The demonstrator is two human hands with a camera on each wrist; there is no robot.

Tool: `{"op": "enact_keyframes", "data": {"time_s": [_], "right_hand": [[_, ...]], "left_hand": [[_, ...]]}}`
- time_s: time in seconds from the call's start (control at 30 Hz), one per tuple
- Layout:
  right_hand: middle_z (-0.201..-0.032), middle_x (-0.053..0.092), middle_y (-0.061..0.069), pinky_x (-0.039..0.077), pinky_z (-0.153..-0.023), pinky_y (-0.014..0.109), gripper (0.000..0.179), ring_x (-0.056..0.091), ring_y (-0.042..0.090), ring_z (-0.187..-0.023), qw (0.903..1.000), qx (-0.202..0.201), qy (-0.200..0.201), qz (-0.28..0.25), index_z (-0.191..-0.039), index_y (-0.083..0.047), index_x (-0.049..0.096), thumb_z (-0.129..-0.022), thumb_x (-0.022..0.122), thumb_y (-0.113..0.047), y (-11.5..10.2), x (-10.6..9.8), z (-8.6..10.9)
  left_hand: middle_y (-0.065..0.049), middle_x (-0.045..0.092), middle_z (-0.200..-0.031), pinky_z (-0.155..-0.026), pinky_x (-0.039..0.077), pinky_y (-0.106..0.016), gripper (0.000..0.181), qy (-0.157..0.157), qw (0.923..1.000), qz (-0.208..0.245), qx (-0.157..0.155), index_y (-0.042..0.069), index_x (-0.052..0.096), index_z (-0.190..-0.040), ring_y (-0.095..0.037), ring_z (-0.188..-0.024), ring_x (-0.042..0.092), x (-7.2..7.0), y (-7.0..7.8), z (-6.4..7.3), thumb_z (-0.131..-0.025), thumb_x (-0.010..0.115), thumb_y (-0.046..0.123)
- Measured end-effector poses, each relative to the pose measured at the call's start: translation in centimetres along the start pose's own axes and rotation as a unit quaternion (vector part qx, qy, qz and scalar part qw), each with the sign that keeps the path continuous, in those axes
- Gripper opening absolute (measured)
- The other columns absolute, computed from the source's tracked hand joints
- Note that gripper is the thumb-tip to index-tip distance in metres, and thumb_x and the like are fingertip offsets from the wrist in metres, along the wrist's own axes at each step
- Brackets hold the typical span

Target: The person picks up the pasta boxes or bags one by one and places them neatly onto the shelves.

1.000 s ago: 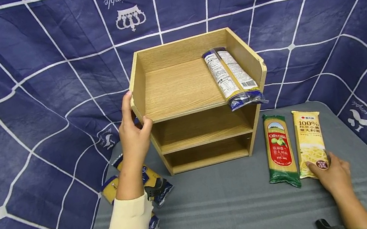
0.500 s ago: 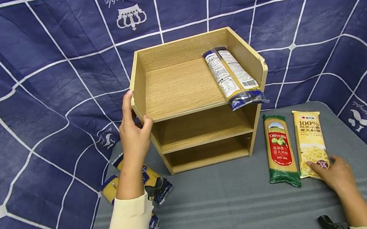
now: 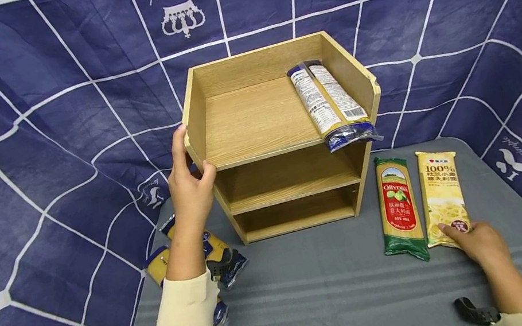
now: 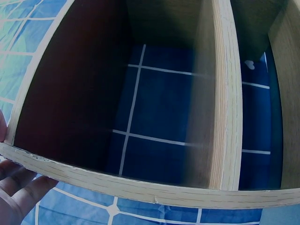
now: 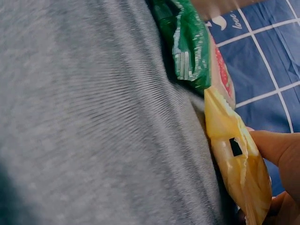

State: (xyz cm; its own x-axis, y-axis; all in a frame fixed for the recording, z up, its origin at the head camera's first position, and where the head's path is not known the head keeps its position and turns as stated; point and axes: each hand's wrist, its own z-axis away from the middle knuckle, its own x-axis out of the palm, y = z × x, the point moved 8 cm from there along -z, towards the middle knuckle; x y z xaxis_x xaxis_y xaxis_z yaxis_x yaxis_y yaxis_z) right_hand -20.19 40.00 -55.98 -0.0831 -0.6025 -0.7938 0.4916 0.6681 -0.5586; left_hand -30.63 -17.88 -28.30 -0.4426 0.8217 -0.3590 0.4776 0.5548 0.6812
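A small wooden shelf unit (image 3: 253, 120) has an open-topped upper tray and two compartments below. My left hand (image 3: 191, 193) grips the front edge of its left side panel, thumb on the front and fingers around the outside. In the left wrist view, fingers (image 4: 30, 190) lie along the panel's outer face. At the right, a yellow pasta packet (image 3: 442, 195) lies on the grey cloth; my right hand (image 3: 485, 246) holds its near right corner, thumb on top. The right wrist view shows the thumb against the yellow packet's (image 5: 239, 159) end, with the other fingers partly hidden.
A green and red spaghetti packet (image 3: 399, 208) lies just left of the yellow one. Two blue-ended pasta packets (image 3: 329, 101) rest in the upper tray's right side, ends over its front edge. Several blue and yellow packets (image 3: 219, 252) lie left, partly behind the left arm. Blue curtains (image 3: 72, 103) surround the table.
The right hand has shifted slightly right and turned a little at the yellow packet's corner. The left hand keeps its grip on the shelf unit. The head view has tilted slightly.
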Motion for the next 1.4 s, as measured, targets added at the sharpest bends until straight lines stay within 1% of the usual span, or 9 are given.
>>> {"op": "enact_keyframes", "data": {"time_s": [0.1,0.23,0.47,0.6,0.73,0.87,1.03,1.27,1.4], "right_hand": [[-0.090,0.062,0.029,0.039,-0.060,0.036,0.071,0.053,0.034,-0.078,0.9997,-0.011,-0.020,0.006,-0.107,0.013,0.058,-0.095,0.054,-0.056,-0.3,-0.1,-0.1],[-0.112,0.056,0.042,0.044,-0.068,0.046,0.078,0.056,0.047,-0.092,0.9996,-0.005,-0.028,-0.001,-0.125,0.019,0.045,-0.097,0.052,-0.054,-0.6,-0.1,-0.1],[-0.128,0.046,0.047,0.045,-0.084,0.060,0.074,0.051,0.057,-0.111,0.9998,-0.007,-0.017,-0.013,-0.135,0.019,0.036,-0.100,0.049,-0.045,-1.1,-0.2,0.1],[-0.112,0.055,0.041,0.052,-0.073,0.047,0.067,0.063,0.041,-0.088,0.9987,-0.006,-0.013,-0.048,-0.133,0.017,0.037,-0.100,0.049,-0.040,-1.5,-0.1,0.4],[-0.093,0.060,0.022,0.056,-0.057,0.030,0.054,0.061,0.014,-0.063,0.9919,0.006,-0.012,-0.126,-0.127,0.013,0.040,-0.100,0.051,-0.034,-1.9,0.0,0.8],[-0.086,0.059,0.012,0.052,-0.057,0.028,0.046,0.056,0.013,-0.064,0.9889,0.009,-0.005,-0.148,-0.118,0.007,0.043,-0.099,0.052,-0.033,-2.2,-0.2,0.6],[-0.087,0.054,0.010,0.049,-0.055,0.029,0.044,0.053,0.012,-0.065,0.9813,0.027,-0.016,-0.190,-0.112,0.006,0.040,-0.098,0.056,-0.033,-2.1,0.3,0.3],[-0.102,0.051,0.004,0.053,-0.061,0.025,0.071,0.055,0.004,-0.069,0.9639,0.034,-0.046,-0.260,-0.144,0.009,0.028,-0.100,0.058,-0.037,-1.7,1.6,-0.2],[-0.095,0.052,-0.006,0.053,-0.065,0.023,0.072,0.056,0.002,-0.072,0.9560,0.030,-0.063,-0.285,-0.148,0.004,0.028,-0.098,0.061,-0.037,-1.6,2.1,-0.3]], "left_hand": [[-0.014,0.061,-0.133,-0.077,0.052,-0.048,0.078,0.000,1.0000,0.005,-0.005,0.041,0.034,-0.153,-0.025,-0.105,0.060,0.0,0.0,0.0,-0.087,0.056,0.006],[-0.015,0.062,-0.132,-0.079,0.052,-0.052,0.078,0.001,1.0000,0.009,-0.003,0.040,0.034,-0.154,-0.026,-0.106,0.061,-0.1,0.0,-0.1,-0.087,0.056,0.006],[-0.016,0.061,-0.135,-0.086,0.052,-0.052,0.078,-0.002,0.9999,0.013,0.000,0.039,0.035,-0.153,-0.028,-0.110,0.062,0.0,0.1,0.0,-0.087,0.056,0.005],[-0.016,0.062,-0.134,-0.084,0.053,-0.049,0.078,-0.004,0.9999,0.012,-0.001,0.039,0.035,-0.154,-0.027,-0.110,0.062,0.0,0.1,0.1,-0.087,0.056,0.005],[-0.017,0.062,-0.133,-0.084,0.052,-0.049,0.077,-0.004,1.0000,0.006,0.000,0.039,0.035,-0.153,-0.028,-0.109,0.063,0.0,0.0,0.2,-0.087,0.056,0.006],[-0.018,0.063,-0.131,-0.084,0.051,-0.049,0.078,0.002,1.0000,0.002,0.003,0.041,0.035,-0.153,-0.029,-0.107,0.063,-0.1,0.0,0.1,-0.087,0.057,0.006],[-0.018,0.063,-0.132,-0.084,0.051,-0.049,0.078,-0.001,1.0000,0.005,0.000,0.041,0.035,-0.153,-0.029,-0.108,0.062,-0.1,0.0,0.1,-0.087,0.057,0.006],[-0.018,0.063,-0.132,-0.082,0.052,-0.048,0.078,-0.005,0.9999,0.005,-0.008,0.043,0.034,-0.153,-0.027,-0.109,0.062,-0.1,-0.1,0.2,-0.088,0.057,0.007],[-0.018,0.063,-0.131,-0.080,0.051,-0.047,0.078,-0.004,1.0000,0.005,-0.004,0.043,0.034,-0.153,-0.027,-0.107,0.062,0.0,0.0,0.2,-0.088,0.057,0.006]]}}
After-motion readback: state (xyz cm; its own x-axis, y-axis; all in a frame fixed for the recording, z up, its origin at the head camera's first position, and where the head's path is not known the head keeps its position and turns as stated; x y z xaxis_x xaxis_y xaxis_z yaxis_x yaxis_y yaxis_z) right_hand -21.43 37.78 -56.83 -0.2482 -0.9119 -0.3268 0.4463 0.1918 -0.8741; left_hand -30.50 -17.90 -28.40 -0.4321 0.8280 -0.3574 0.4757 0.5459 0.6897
